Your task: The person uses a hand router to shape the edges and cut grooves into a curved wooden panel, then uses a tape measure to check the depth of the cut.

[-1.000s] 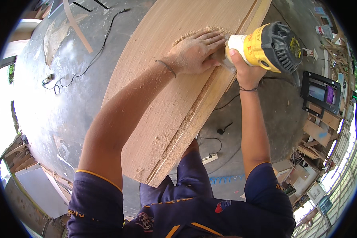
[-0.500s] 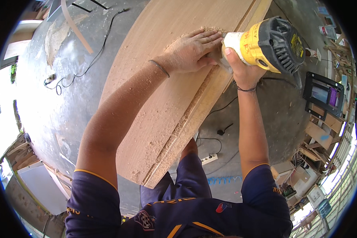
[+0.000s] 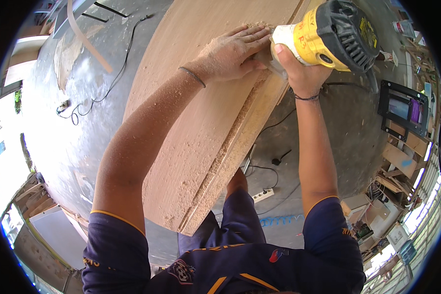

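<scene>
A yellow and black trim router (image 3: 323,39) is gripped in my right hand (image 3: 304,71), its thumb against the pale lower part of the body. Its clear base sits at the right edge of a long, curved wooden board (image 3: 181,132). My left hand (image 3: 232,54), dusted with shavings, lies with its fingers stretched out on the board, the fingertips close beside the router's base. Whether they touch the base I cannot tell. A groove (image 3: 220,152) full of sawdust runs along the board's right side. The router's bit is hidden.
A black cable (image 3: 125,63) and a thin wood strip (image 3: 85,39) lie on the left. Right of the board are a power strip (image 3: 263,195), a blue coiled hose (image 3: 281,220) and a black frame (image 3: 403,109). Wood scraps (image 3: 402,157) line the right side.
The router and both my hands have shifted slightly farther away along the board's edge. My right hand still grips the router and my left hand still lies flat.
</scene>
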Demonstrator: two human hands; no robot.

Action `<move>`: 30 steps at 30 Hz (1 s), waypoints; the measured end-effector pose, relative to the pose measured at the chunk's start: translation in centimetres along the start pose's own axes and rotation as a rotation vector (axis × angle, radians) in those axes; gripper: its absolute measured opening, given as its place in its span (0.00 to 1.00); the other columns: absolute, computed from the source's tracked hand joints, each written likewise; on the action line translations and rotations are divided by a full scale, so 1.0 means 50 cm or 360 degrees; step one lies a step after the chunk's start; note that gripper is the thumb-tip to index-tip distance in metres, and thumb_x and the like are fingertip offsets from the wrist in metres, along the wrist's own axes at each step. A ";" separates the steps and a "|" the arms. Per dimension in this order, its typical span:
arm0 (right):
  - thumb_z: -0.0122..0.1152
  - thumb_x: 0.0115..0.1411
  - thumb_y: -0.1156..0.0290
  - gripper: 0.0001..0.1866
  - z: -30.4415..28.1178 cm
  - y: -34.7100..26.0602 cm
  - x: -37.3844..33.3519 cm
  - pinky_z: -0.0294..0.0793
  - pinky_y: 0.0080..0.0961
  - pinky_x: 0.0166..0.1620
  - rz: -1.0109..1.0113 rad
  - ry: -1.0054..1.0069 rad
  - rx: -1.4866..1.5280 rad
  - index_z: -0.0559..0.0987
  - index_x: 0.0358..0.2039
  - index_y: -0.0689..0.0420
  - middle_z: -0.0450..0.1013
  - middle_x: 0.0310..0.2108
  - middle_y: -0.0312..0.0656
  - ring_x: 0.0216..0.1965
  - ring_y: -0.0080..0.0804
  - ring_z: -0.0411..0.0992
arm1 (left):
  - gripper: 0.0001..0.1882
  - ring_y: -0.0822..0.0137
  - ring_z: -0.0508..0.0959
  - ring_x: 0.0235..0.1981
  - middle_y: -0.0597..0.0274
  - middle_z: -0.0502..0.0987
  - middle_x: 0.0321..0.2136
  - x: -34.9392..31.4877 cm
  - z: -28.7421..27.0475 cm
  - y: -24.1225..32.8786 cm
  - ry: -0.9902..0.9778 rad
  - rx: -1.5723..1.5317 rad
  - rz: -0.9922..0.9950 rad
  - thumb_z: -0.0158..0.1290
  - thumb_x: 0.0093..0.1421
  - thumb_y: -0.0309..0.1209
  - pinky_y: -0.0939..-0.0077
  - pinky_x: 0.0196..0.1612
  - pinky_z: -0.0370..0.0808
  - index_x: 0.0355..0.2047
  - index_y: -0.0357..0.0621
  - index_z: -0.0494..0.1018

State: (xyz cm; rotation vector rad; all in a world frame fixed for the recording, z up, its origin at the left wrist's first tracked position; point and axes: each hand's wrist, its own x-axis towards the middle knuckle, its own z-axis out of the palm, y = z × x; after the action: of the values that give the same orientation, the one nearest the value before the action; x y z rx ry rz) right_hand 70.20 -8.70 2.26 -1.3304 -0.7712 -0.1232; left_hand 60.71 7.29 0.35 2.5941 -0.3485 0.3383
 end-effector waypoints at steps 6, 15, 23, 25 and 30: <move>0.73 0.46 0.73 0.27 -0.009 0.012 0.025 0.74 0.27 0.48 -0.0031 -0.0133 -0.0103 0.73 0.46 0.65 0.74 0.43 0.43 0.43 0.28 0.74 | 0.33 0.58 0.57 0.66 0.57 0.60 0.64 0.024 0.007 -0.026 0.0018 0.0075 0.0036 0.54 0.60 0.43 0.63 0.69 0.53 0.62 0.45 0.61; 0.75 0.45 0.68 0.23 -0.035 0.065 0.107 0.76 0.24 0.47 -0.0008 -0.0108 -0.0219 0.78 0.41 0.64 0.78 0.39 0.41 0.40 0.28 0.77 | 0.32 0.56 0.58 0.66 0.56 0.61 0.64 0.105 0.032 -0.075 0.0152 0.0108 0.0064 0.53 0.61 0.43 0.64 0.69 0.54 0.63 0.46 0.60; 0.72 0.47 0.65 0.20 -0.054 0.108 0.168 0.75 0.29 0.42 -0.0138 -0.0166 -0.0268 0.77 0.39 0.60 0.76 0.36 0.38 0.37 0.29 0.76 | 0.33 0.58 0.56 0.67 0.58 0.59 0.65 0.167 0.049 -0.111 0.0131 0.0124 0.0020 0.52 0.62 0.44 0.65 0.69 0.53 0.64 0.49 0.58; 0.72 0.47 0.64 0.20 -0.053 0.117 0.180 0.75 0.28 0.42 -0.0067 -0.0166 -0.0141 0.77 0.38 0.60 0.76 0.36 0.38 0.38 0.29 0.76 | 0.32 0.58 0.56 0.67 0.58 0.59 0.65 0.182 0.048 -0.116 0.0148 0.0084 0.0033 0.52 0.62 0.44 0.65 0.69 0.53 0.64 0.50 0.58; 0.72 0.47 0.65 0.22 -0.065 0.137 0.221 0.76 0.28 0.42 -0.0031 -0.0138 -0.0074 0.75 0.40 0.59 0.76 0.37 0.38 0.38 0.29 0.76 | 0.32 0.58 0.56 0.66 0.59 0.59 0.65 0.228 0.053 -0.141 0.0136 0.0103 -0.0004 0.52 0.63 0.44 0.64 0.69 0.53 0.64 0.50 0.57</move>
State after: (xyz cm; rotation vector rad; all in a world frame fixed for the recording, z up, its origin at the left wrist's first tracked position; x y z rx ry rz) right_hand 83.32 -6.04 2.78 -1.3797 -0.8593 -0.1002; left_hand 74.01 9.82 -1.56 2.6329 -0.3092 0.4655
